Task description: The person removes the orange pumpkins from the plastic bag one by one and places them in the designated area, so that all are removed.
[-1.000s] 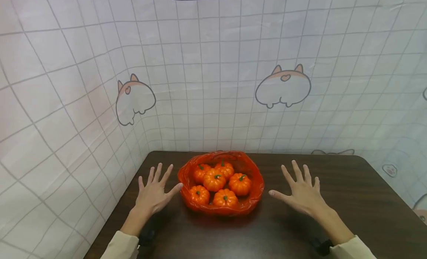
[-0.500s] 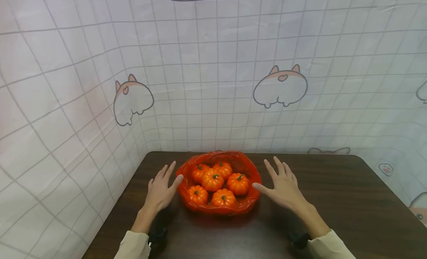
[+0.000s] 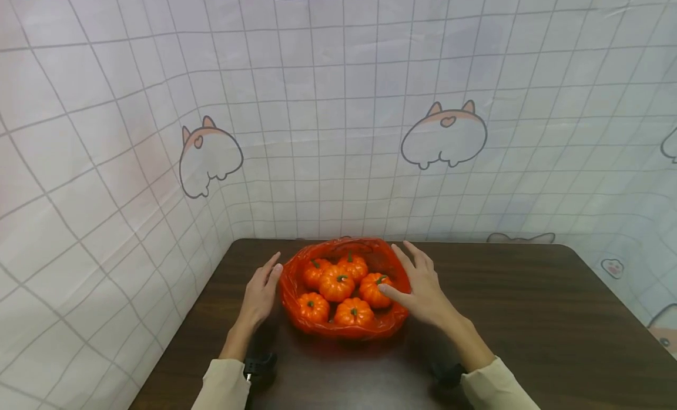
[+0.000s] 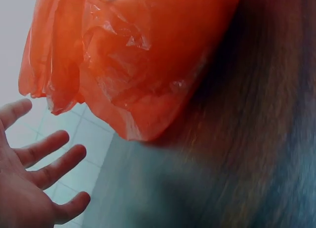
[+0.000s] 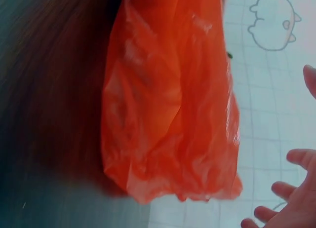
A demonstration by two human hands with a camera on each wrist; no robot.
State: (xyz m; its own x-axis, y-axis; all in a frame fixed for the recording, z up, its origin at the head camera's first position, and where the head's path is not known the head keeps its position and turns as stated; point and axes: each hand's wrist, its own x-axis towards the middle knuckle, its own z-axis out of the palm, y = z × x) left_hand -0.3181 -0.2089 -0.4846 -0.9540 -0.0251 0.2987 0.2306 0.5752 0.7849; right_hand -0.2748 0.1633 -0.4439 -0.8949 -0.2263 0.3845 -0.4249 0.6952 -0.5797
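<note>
In the lower centre of the head view sat the red-orange plastic bag (image 3: pixel 346 335), its mouth standing wide in an uneven ring on the dark brown table (image 3: pixel 529 316). Six small orange pumpkins (image 3: pixel 337 284) lay inside it, glossy and ribbed, with short green stems. In both wrist views the bag's side looked thin, shiny and creased. Your left hand (image 3: pixel 259 293) was just left of the bag, fingers apart, gripping nothing. Your right hand (image 3: pixel 427 292) was at its right side, fingers and thumb spread, the thumb overlapping the rightmost pumpkin in the head view.
</note>
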